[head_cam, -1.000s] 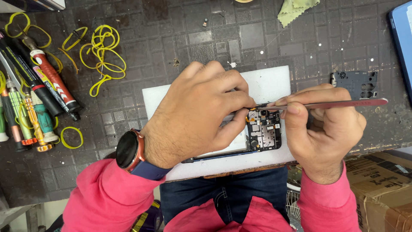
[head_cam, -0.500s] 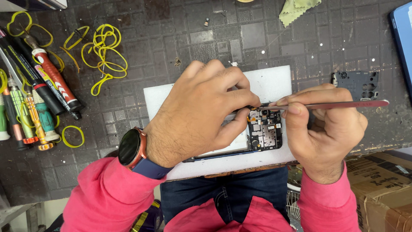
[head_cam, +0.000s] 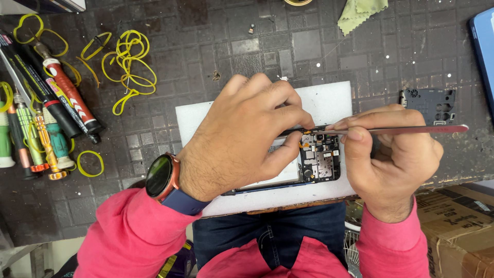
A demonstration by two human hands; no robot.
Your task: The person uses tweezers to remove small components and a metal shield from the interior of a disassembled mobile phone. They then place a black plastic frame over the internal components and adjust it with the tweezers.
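1. One opened phone (head_cam: 309, 164) lies at the centre of the frame on one white pad (head_cam: 329, 103), its circuit board bare at the right end.
2. The left hand (head_cam: 242, 139) lies over the phone, fingers curled down and pinching its upper edge.
3. The right hand (head_cam: 391, 159) is closed around one pair of tweezers (head_cam: 411, 129) — the tip meets the phone's upper edge beside the left fingertips.
4. One dark cover plate (head_cam: 429, 105) sits right of the pad on the tabletop (head_cam: 206, 31).
5. One green cloth (head_cam: 360, 13) — top edge.
6. Several yellow rubber bands (head_cam: 128, 67) lie upper left, above a row of screwdrivers (head_cam: 46, 128) at the left edge; I cannot count them exactly.
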